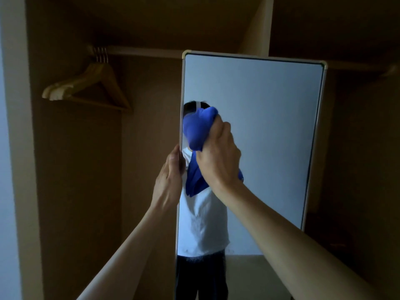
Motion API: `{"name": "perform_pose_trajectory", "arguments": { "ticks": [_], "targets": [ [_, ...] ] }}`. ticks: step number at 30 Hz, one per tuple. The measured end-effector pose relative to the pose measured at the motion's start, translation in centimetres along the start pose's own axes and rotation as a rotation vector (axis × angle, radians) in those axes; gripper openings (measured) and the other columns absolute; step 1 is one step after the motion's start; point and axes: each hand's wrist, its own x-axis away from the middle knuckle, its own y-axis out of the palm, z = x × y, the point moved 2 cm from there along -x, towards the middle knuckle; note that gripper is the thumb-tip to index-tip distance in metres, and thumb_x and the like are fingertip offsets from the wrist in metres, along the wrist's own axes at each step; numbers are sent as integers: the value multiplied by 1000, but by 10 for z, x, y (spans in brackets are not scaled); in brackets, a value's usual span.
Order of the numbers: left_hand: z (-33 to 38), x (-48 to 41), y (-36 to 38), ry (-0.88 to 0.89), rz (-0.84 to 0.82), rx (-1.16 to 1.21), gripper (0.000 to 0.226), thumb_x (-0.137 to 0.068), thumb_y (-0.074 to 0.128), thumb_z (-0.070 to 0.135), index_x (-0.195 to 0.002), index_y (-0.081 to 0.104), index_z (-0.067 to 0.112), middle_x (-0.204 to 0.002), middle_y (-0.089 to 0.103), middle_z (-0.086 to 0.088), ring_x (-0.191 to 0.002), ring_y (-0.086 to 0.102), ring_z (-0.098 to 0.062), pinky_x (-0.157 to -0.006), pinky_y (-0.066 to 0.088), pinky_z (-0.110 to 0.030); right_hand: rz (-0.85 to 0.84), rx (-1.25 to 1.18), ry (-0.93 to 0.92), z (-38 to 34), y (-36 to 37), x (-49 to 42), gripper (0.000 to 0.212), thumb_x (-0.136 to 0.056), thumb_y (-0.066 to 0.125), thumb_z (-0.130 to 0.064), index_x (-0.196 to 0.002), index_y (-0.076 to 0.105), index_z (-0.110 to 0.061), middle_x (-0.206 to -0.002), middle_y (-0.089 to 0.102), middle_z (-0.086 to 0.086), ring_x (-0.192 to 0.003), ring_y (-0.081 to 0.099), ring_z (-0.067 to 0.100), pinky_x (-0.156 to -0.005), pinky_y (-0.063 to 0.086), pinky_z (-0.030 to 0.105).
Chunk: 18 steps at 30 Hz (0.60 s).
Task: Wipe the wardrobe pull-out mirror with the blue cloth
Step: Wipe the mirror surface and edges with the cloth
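The pull-out mirror [259, 137] stands upright inside the wardrobe [75, 169]. The right hand [218, 161] grips the bunched blue cloth [198, 131] against the glass near its left edge — the left hand [170, 180] clasps that edge of the frame. Wooden hangers [86, 85] hang on the rail [140, 51] at upper left.

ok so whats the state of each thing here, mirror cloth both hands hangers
mirror: pulled out, upright
blue cloth: bunched, pressed on the glass
right hand: grips the cloth
left hand: holds the mirror's left edge
hangers: hanging, nothing on them
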Motion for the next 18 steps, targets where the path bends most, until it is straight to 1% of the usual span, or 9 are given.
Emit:
{"name": "perform_pose_trajectory", "arguments": {
  "ticks": [1,3,5,7,9,10,13,16,18],
  "targets": [
    [-1,-1,-1,-27,-16,39,60,-103,14,66,-150,43,42,-142,61,-4,-127,61,-23,-110,46,-54,15,-8,-13,-9,4,2,50,-83,74,-16,-127,57,1,-98,64,13,-76,67,26,-50,45,28],
    [-2,-4,-4,-101,-25,114,58,-105,16,62,-140,56,37,-131,68,-2,-120,64,-20,-110,46,-53,8,-54,-45,-25,12,5,47,-87,69,-15,-127,54,3,-102,63,15,-80,67,28,-58,57,35],
    [-2,-4,-7,-139,-40,113,58,-105,17,64,-128,63,36,-121,71,-1,-113,66,-18,-109,46,-51,1,-91,-42,-33,17,7,46,-90,64,-17,-130,50,4,-107,61,17,-84,67,29,-63,59,39],
    [0,-4,-6,-114,-56,97,53,-102,19,65,-119,64,42,-116,71,1,-112,66,-18,-108,47,-51,14,-103,-20,-34,18,7,48,-90,65,-18,-130,50,3,-107,62,17,-84,68,29,-63,60,38],
    [1,-2,-2,-84,-29,71,44,-95,21,65,-107,62,54,-113,71,7,-112,65,-18,-105,48,-48,21,-106,-27,-29,15,7,51,-87,72,-19,-129,52,3,-105,63,15,-83,68,28,-63,60,37],
    [2,-1,-1,-57,-3,66,43,-95,21,65,-111,61,57,-115,70,8,-115,64,-18,-105,48,-47,23,-109,-43,-27,14,6,54,-84,76,-20,-128,53,2,-104,64,14,-83,69,28,-62,60,36],
    [2,3,7,4,39,-14,54,-101,20,62,-146,44,45,-143,60,6,-131,55,-19,-113,42,-50,15,-94,-79,-15,8,5,59,-83,79,-24,-130,54,1,-104,64,13,-81,69,26,-56,53,31],
    [-1,5,11,30,36,-70,65,-96,18,70,-156,26,47,-156,47,7,-140,47,-19,-116,39,-52,40,-71,-81,4,2,3,53,-90,72,-25,-133,53,-1,-106,64,13,-83,68,28,-55,47,29],
    [-1,7,14,45,25,-89,68,-94,20,73,-157,21,47,-160,42,8,-144,43,-19,-117,37,-52,35,-84,-55,23,-2,-2,49,-94,66,-24,-136,50,-4,-111,62,12,-89,66,30,-57,40,28]
  ]
}}
